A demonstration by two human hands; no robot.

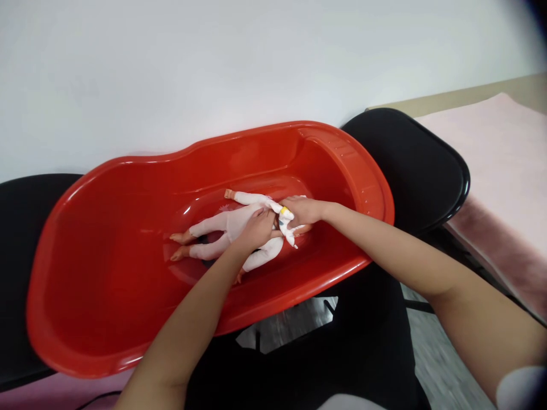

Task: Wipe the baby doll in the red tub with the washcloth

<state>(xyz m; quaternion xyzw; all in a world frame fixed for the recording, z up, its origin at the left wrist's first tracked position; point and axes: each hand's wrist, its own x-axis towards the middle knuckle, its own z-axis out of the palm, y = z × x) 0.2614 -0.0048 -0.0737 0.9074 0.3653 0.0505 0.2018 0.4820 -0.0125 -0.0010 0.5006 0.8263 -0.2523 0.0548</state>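
A baby doll (222, 228) in a white suit lies on the floor of a red plastic baby tub (106, 239), its bare feet pointing left. My left hand (256, 229) rests closed on the doll's chest. My right hand (304, 210) covers the doll's head end, its fingers pinched on a small white cloth with yellow and blue marks (287, 222). The doll's head is hidden under my hands. One sleeved arm of the doll sticks up toward the tub's far wall.
The tub rests across two black chairs (421, 165), against a white wall. A pink-covered surface (504, 171) stands at the right. Grey floor shows below the tub between the chairs.
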